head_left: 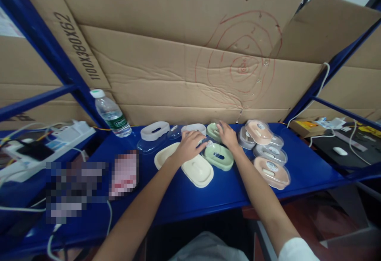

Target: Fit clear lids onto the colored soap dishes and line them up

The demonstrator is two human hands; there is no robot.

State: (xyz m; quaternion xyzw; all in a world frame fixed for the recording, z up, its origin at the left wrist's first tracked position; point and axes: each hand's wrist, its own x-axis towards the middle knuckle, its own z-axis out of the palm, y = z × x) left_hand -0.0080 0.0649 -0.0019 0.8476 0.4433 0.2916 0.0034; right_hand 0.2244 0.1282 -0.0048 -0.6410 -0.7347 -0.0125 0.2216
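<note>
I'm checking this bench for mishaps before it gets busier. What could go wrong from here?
The water bottle stands beside a power strip; knocked over and leaking, it could wet the plugs. The stacked peach dishes look loosely piled and might slide as the right hand works next to them. The left hand could nudge the cream tray toward the shelf edge.

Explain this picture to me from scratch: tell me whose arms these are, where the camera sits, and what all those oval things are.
The one picture comes from a camera on a person's head, looking down at their own bare arms. Left hand rests over a cream oval tray; right hand reaches a green oval piece. Neither hand clearly grips anything. On the blue shelf lie a green soap-dish-like ring, a white ring, and lidded peach and grey ones. A water bottle stands left, before cardboard.
</note>
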